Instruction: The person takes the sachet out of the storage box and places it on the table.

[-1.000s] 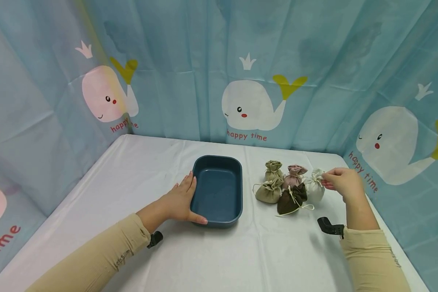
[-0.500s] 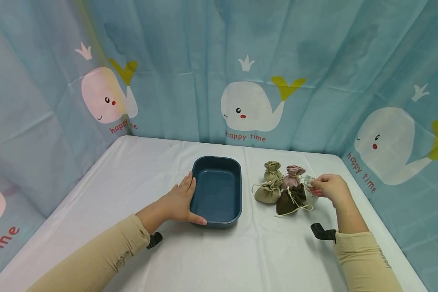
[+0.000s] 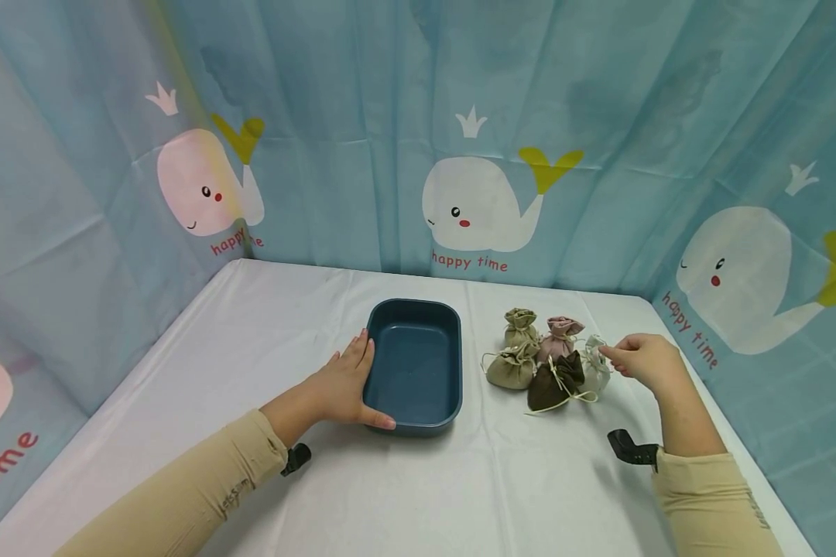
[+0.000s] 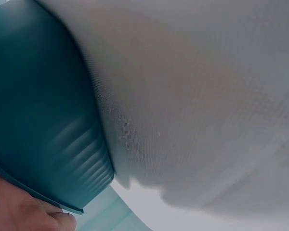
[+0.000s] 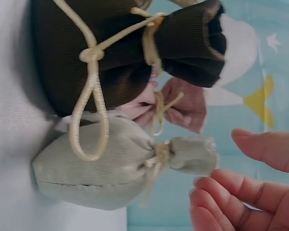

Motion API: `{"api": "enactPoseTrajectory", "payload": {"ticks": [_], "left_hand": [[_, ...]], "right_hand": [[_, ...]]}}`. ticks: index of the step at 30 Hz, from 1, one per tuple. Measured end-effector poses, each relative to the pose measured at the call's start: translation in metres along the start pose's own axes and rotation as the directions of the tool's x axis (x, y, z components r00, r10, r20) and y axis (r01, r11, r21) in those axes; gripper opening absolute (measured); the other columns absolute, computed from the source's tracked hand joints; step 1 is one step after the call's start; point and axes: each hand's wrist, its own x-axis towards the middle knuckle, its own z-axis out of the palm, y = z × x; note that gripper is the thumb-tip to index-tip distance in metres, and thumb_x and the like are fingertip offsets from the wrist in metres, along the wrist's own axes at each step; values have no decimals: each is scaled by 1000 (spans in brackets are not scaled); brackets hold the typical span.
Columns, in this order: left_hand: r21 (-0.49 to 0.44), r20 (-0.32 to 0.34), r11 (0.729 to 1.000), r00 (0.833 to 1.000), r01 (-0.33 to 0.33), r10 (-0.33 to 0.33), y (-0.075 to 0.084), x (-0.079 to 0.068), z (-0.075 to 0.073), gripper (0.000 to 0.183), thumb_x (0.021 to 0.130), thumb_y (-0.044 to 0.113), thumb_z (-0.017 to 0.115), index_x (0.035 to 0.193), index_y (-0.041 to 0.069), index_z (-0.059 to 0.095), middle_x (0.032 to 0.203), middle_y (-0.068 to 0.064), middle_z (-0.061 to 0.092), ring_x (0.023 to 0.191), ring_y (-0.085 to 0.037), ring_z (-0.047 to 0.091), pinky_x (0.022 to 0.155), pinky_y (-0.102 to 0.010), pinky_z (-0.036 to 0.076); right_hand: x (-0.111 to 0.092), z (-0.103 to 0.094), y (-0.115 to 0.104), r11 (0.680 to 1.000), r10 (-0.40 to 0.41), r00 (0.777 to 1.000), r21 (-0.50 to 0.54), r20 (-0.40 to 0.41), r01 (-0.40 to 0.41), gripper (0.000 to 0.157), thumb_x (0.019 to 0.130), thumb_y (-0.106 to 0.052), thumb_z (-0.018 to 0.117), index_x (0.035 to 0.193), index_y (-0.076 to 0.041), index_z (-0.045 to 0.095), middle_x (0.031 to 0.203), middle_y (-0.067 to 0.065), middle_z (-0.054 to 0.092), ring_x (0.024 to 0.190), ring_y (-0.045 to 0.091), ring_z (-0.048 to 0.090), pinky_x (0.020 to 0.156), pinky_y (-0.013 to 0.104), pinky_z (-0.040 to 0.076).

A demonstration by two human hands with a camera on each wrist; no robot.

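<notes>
My left hand [image 3: 340,389] rests with spread fingers along the left rim of a dark blue rectangular tub [image 3: 415,371], thumb at its near corner. In the right wrist view, my right hand [image 5: 253,187] has thumb and fingers parted, just off the gathered neck of a whitish drawstring pouch [image 5: 101,166]. This pouch stands upright at the right of a cluster. Beside it lean a dark brown pouch [image 3: 552,387] with a cream cord and a pink pouch [image 3: 559,340]. Two olive-beige pouches, one farther back [image 3: 521,329] and one nearer [image 3: 510,367], make up the left side.
A white cloth [image 3: 418,495] covers the table under everything. Blue curtains [image 3: 362,193] printed with whales close off the back and both sides. The pouches stand to the right of the tub, with a strip of cloth between.
The right hand carried the white pouch left against the brown one, then let go of its neck and drew back slightly to the right. The left hand stayed on the tub.
</notes>
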Motion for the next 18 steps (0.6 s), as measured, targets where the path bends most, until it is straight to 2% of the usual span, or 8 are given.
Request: {"api": "enactPoseTrajectory", "payload": {"ticks": [8, 14, 18], "left_hand": [[8, -2, 1000, 1000, -7, 7, 1, -1, -1, 141, 48, 89, 52, 146, 0, 1, 151, -17, -10, 140, -29, 0, 108, -51, 14], [32, 14, 999, 1000, 1, -1, 3, 0, -3, 140, 49, 89, 51, 146, 0, 1, 151, -17, -9, 140, -28, -1, 108, -51, 14], [54, 22, 999, 1000, -1, 0, 3, 0, -5, 139, 51, 88, 52, 146, -1, 3, 152, -18, -7, 139, -30, 0, 107, -54, 14]], "right_hand": [[-5, -14, -9, 998, -66, 997, 16, -50, 67, 41, 89, -40, 57, 87, 0, 62, 74, 6, 60, 70, 22, 52, 54, 30, 39], [-6, -20, -26, 988, -153, 984, -19, -86, 152, 38, 88, -41, 57, 91, -3, 64, 81, 9, 62, 74, 25, 55, 54, 30, 40], [-3, -23, -38, 983, -180, 974, -4, -135, 181, 38, 89, -41, 57, 92, -4, 64, 86, 12, 64, 75, 25, 54, 54, 30, 41]]}}
